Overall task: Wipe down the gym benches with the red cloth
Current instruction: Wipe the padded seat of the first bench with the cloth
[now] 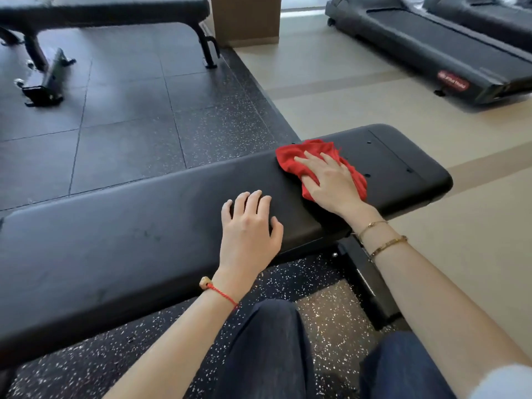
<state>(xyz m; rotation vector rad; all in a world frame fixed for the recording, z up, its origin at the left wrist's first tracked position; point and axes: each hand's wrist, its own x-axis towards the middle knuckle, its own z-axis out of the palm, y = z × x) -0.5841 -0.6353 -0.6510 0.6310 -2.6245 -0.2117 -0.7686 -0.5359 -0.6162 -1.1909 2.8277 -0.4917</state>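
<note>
Wiping under way on the near bench (pixel 144 226): right hand (pixel 331 180) flat, fingers spread, pressing the bunched red cloth (pixel 313 152) onto the pad close to its right end, between the far and near edges; left hand (pixel 249 228) with fingers loosely bent, tips resting on the pad just beside, by the near edge, holding nothing. Cannot tell how much pad is wiped; probably left: the long stretch to the left end. Second bench (pixel 115 10) well apart, top left, likely still to wipe.
</note>
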